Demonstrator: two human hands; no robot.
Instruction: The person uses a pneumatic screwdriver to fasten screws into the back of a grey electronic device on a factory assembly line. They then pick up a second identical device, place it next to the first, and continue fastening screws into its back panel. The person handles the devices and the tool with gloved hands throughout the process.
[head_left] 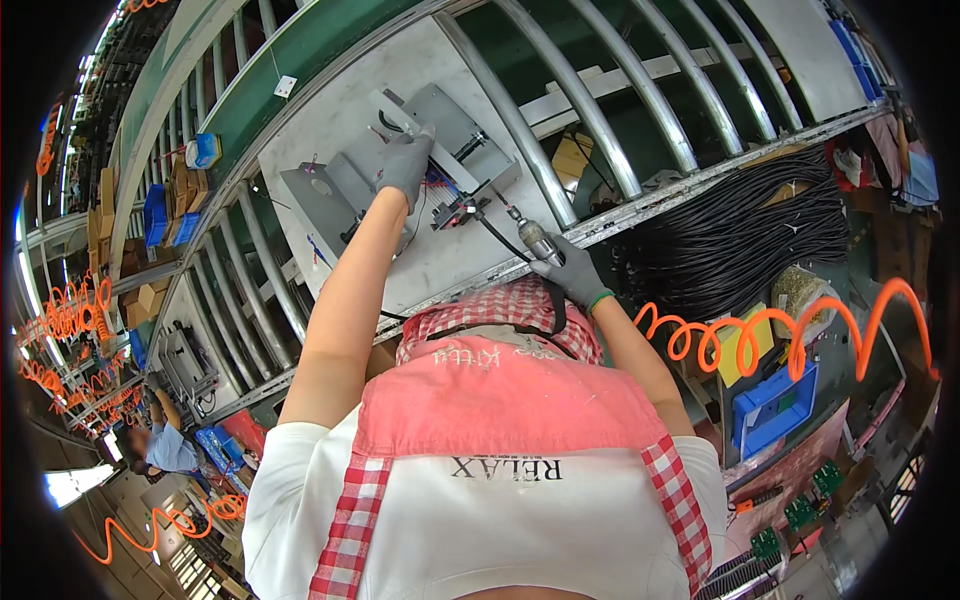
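Observation:
A grey sheet-metal housing (447, 122) lies opened out on a pale board, with cables and a black connector block (452, 212) among its panels. My left hand (405, 163), in a grey glove, grips a strip-like edge in the middle of the housing; its fingertips are partly hidden. In my right hand (572, 274), also gloved, is a pneumatic screwdriver (538, 242), its fingers wrapped round the body. The bit points up and left toward the housing's near right corner, beside the connector block. Whether the tip touches anything I cannot tell.
Metal rollers (580, 110) run along the conveyor on both sides of the pale board (350, 130). At right lie a bundle of black cables (730, 235), an orange coiled air hose (745, 345) and a blue bin (775, 408). Another person (172, 447) is far left.

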